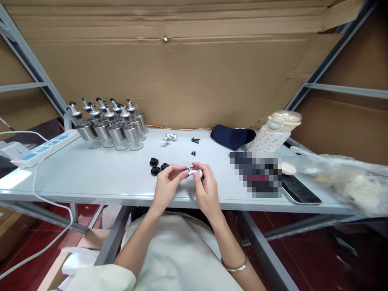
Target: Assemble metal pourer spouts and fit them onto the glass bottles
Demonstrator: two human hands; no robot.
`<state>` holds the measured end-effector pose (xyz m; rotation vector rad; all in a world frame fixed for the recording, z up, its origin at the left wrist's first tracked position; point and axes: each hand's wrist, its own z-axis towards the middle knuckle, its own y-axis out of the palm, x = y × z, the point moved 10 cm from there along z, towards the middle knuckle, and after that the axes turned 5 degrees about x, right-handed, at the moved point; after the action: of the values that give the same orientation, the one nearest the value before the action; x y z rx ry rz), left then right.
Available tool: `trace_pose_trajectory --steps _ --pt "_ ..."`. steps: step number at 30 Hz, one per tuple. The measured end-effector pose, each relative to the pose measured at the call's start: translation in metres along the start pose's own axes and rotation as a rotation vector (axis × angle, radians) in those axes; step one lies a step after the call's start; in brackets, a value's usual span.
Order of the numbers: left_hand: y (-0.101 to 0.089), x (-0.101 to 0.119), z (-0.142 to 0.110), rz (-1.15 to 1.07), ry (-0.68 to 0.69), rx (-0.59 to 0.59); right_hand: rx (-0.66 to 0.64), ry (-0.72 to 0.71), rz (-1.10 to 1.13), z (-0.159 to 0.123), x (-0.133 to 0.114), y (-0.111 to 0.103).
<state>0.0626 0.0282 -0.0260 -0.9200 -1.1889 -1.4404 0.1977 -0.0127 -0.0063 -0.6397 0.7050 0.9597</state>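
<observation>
Close over the table's front edge, my left hand (167,182) and my right hand (207,186) meet around a small silvery pourer spout (196,172). My right fingers wrap its rounder end, while my left thumb and fingertips pinch the other end, where a thin dark part shows. Fingers hide much of it. Just left of my left hand sit black stoppers (154,161). Beyond my hands lie loose silver spouts (169,139), thin black strips (195,140) and small black pieces (193,153).
Several glass-and-steel oil bottles (115,133) with pourers stand at back left, near a power strip (50,147). Rightward are a navy cap (232,136), a dotted bottle (270,135), a phone (300,190) and a plastic bag (360,182). Cardboard (182,81) walls the back.
</observation>
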Motion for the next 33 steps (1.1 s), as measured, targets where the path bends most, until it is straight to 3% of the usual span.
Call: trace_pose_trajectory --steps 8,19,33 --pt "-0.004 -0.001 0.001 -0.028 -0.005 0.034 0.031 0.012 -0.016 0.001 0.001 -0.003" --pt "0.002 -0.004 -0.001 0.021 0.003 -0.025 0.034 -0.004 -0.027 0.002 0.002 -0.002" --pt "-0.002 -0.003 -0.002 0.093 0.002 0.005 -0.098 -0.05 -0.054 0.001 -0.003 0.008"
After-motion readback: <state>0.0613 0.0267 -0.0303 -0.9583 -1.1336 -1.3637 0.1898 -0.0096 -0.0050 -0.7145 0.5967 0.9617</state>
